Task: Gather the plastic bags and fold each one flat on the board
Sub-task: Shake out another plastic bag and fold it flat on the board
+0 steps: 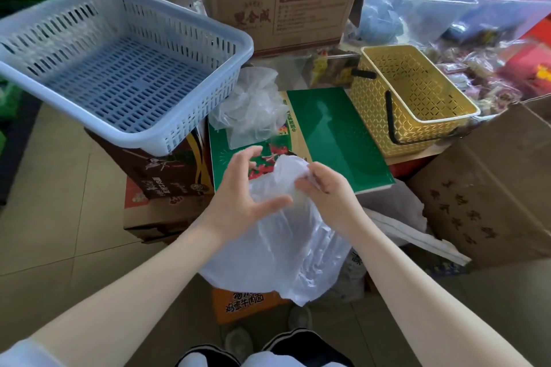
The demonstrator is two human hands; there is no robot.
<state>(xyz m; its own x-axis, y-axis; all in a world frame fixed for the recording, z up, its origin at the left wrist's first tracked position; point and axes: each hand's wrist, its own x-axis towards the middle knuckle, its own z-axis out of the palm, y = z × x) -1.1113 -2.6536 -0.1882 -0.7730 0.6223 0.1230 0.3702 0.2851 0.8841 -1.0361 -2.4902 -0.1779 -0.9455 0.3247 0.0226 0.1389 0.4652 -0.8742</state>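
Note:
A clear plastic bag point(280, 250) hangs in front of me, below the near edge of the green board point(334, 134). My right hand point(325, 188) pinches the bag's bunched top. My left hand point(241, 191) is beside it, its thumb pressed against the bag and its fingers spread and loosely curved above it. A second crumpled clear bag point(250, 104) lies on the board's far left corner, apart from both hands.
A blue slotted basket point(125, 68) sits on boxes to the left of the board. A yellow basket point(417, 98) with black handles stands to the right. Cardboard boxes point(283, 6) rise behind and at the right. Tiled floor lies at the left.

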